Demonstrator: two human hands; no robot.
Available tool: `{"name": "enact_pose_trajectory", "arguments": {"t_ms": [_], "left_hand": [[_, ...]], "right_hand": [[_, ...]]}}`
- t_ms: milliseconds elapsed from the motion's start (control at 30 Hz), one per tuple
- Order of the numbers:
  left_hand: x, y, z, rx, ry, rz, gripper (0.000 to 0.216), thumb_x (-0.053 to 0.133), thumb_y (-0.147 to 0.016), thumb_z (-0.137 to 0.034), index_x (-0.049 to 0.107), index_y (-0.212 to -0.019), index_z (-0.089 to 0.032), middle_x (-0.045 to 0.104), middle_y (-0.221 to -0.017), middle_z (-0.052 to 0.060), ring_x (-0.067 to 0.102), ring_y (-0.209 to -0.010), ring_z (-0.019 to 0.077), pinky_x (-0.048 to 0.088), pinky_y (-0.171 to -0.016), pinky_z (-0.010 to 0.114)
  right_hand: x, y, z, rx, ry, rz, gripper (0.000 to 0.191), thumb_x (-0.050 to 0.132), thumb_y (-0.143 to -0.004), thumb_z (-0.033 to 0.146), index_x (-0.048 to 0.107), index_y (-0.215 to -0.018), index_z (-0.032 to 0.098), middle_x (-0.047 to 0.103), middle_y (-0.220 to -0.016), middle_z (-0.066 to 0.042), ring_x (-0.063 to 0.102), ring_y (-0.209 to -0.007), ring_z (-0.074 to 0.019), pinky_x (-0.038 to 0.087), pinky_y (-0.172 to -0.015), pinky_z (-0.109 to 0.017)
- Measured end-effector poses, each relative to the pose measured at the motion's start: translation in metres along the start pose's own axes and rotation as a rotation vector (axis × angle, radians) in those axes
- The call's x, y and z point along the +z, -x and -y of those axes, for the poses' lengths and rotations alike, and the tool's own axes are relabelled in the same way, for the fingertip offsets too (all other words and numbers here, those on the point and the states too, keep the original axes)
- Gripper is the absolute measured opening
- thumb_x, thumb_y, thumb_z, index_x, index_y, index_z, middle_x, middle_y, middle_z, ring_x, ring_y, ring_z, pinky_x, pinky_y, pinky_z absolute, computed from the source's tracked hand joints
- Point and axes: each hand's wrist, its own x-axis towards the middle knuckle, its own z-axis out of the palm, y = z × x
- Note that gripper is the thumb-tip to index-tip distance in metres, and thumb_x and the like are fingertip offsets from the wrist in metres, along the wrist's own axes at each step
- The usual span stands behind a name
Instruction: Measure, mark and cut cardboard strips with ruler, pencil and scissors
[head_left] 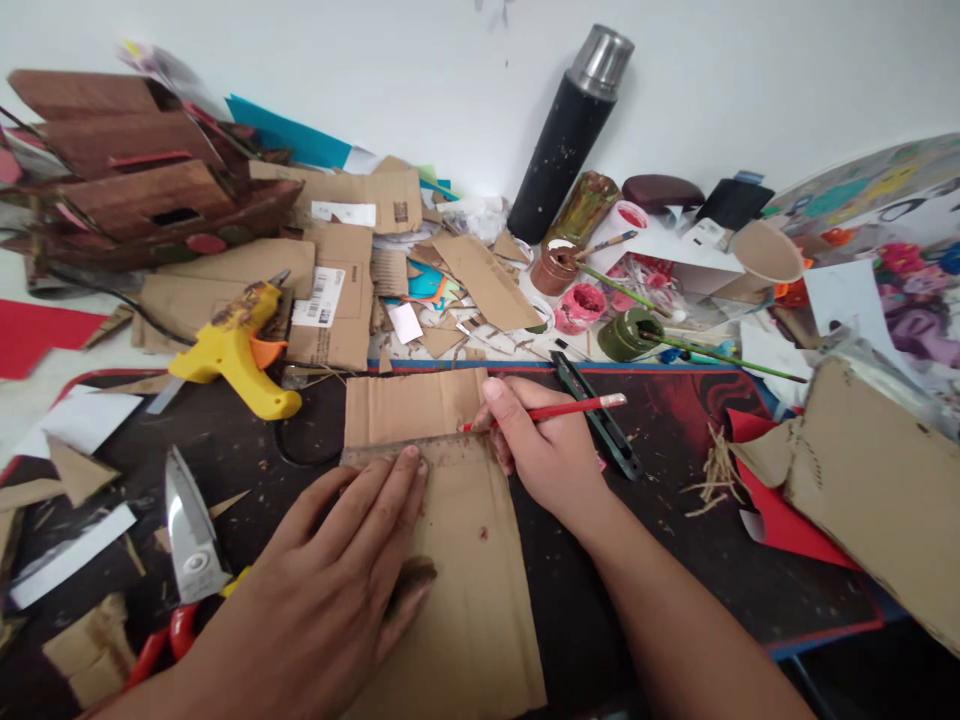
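Note:
A long piece of brown cardboard [480, 590] lies on the dark mat in front of me. Across its upper part runs a clear ruler [457, 449]. My left hand [345, 550] rests flat on the cardboard, its fingertips pressing on the ruler, fingers stretched out. My right hand [551, 440] pinches a red pencil [559, 408], whose tip touches the cardboard just above the ruler's edge. Beside the right hand lies a dark green utility knife [596, 415]. Left of my left hand are scissors [193, 550] with red handles, partly hidden by the forearm.
A yellow glue gun [232, 350] lies at the left, before a brown cardboard model [150, 170]. Behind the mat stand a black thermos [566, 140] and open paint pots [630, 335] with brushes. Cardboard scraps [487, 280] are scattered around. A cardboard box [885, 470] sits at right.

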Motion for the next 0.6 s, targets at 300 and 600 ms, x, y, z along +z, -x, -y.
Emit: {"name": "enact_pose_trajectory", "arguments": {"t_ms": [300,600], "left_hand": [[-0.0004,-0.0014,0.0005,-0.003,0.01,0.007,0.061,0.03,-0.12,-0.039,0.071,-0.142,0.0,0.071,-0.151,0.021,0.069,-0.129,0.0356,0.041,-0.114,0.053],[-0.0008,-0.0021,0.0015,0.01,0.008,0.002,0.061,0.029,-0.12,-0.039,0.07,-0.142,0.002,0.071,-0.15,0.022,0.069,-0.13,0.0355,0.04,-0.114,0.054]], "right_hand": [[0.0004,0.0001,-0.0014,-0.047,0.012,0.011,0.045,0.055,-0.115,0.047,0.068,-0.08,0.023,0.054,-0.049,0.006,0.052,-0.044,-0.0125,0.042,-0.049,-0.026],[0.0007,-0.0005,0.0009,-0.053,0.0,0.008,0.044,0.054,-0.115,0.045,0.069,-0.08,0.022,0.053,-0.05,0.006,0.052,-0.045,-0.0121,0.041,-0.049,-0.025]]}}
